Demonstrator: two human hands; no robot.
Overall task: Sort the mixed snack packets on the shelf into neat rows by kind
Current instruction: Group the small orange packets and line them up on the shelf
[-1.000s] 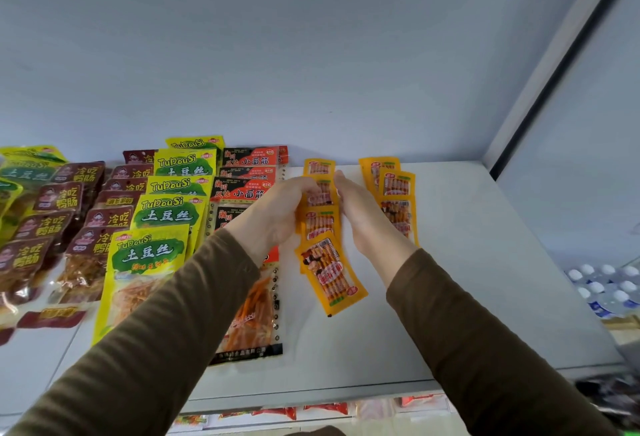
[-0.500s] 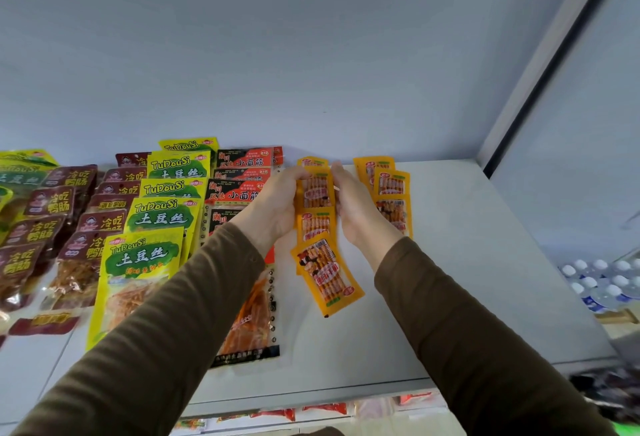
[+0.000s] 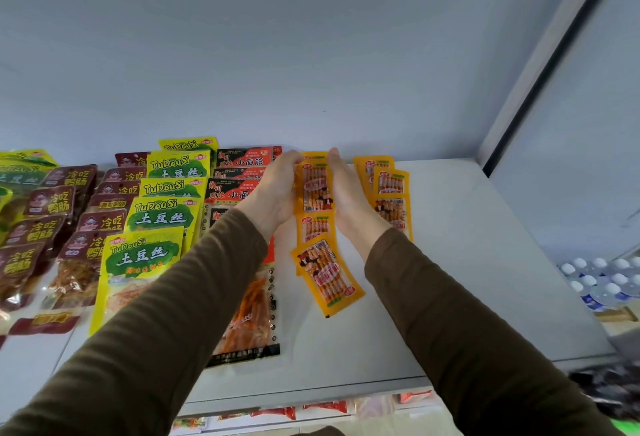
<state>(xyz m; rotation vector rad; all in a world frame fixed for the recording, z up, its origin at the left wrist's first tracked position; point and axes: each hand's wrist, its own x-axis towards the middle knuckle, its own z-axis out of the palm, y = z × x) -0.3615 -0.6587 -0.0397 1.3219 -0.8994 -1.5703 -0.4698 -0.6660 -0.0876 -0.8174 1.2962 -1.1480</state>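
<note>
On the white shelf [image 3: 467, 262] lie rows of snack packets. My left hand [image 3: 277, 189] and my right hand [image 3: 346, 189] press on either side of a small orange packet [image 3: 316, 189] near the back of its row. Below it sit another orange packet [image 3: 314, 227] and a crooked one [image 3: 327, 274] turned to the right. A second orange row [image 3: 391, 200] lies to the right. Left of my hands are red-and-black packets [image 3: 242, 162], yellow-green packets [image 3: 159, 217] and dark brown packets [image 3: 52, 203]. My left arm hides part of the red-and-black row.
The shelf's back wall [image 3: 311, 72] stands just behind the rows, and a side panel [image 3: 571, 124] closes the right end. Bottles with white caps [image 3: 602, 279] show beyond the right edge. More packets hang on a lower shelf [image 3: 311, 408].
Both hands have slid away from me along the orange row toward the back wall, still cupping a packet between them. The crooked front packet stays where it was.
</note>
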